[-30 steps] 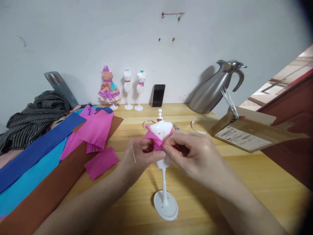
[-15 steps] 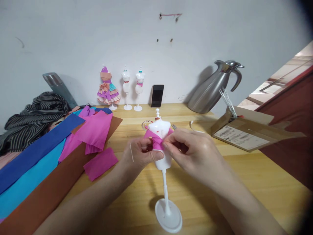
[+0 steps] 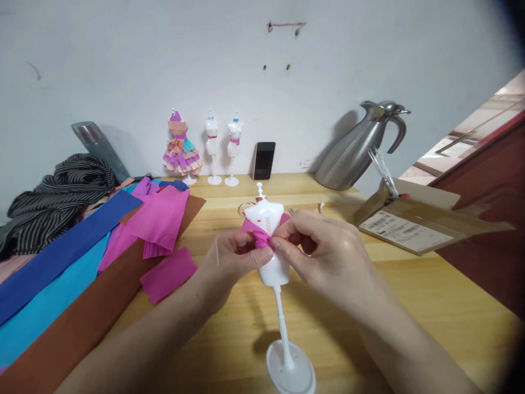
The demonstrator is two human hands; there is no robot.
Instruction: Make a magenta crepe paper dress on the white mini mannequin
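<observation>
A small white dress-form mannequin (image 3: 274, 272) on a stand stands tilted in front of me, its top leaning left. Pink crepe paper (image 3: 261, 235) wraps its waist and lower chest, with folds gathered at the front. My left hand (image 3: 233, 254) is closed around the left side of the waist, thumb pressed on the paper's front. My right hand (image 3: 328, 246) pinches the paper at the right of the waist between thumb and fingertips. A pale thread-like strip hangs at the back of my left hand. The mannequin's round base (image 3: 292, 372) shows below, its near edge close to the frame's bottom.
Coloured crepe paper sheets (image 3: 69, 262) and a striped cloth (image 3: 61, 191) cover the left side. Three small mannequins (image 3: 211, 145), one in a paper dress, and a phone (image 3: 263, 161) stand along the wall. At right are a steel jug (image 3: 348, 150) and an opened carton (image 3: 410, 224).
The mannequin has tilted more: its top moved slightly left and its base swung right and nearer. My left thumb has shifted up onto the pink paper. Both hands keep their hold.
</observation>
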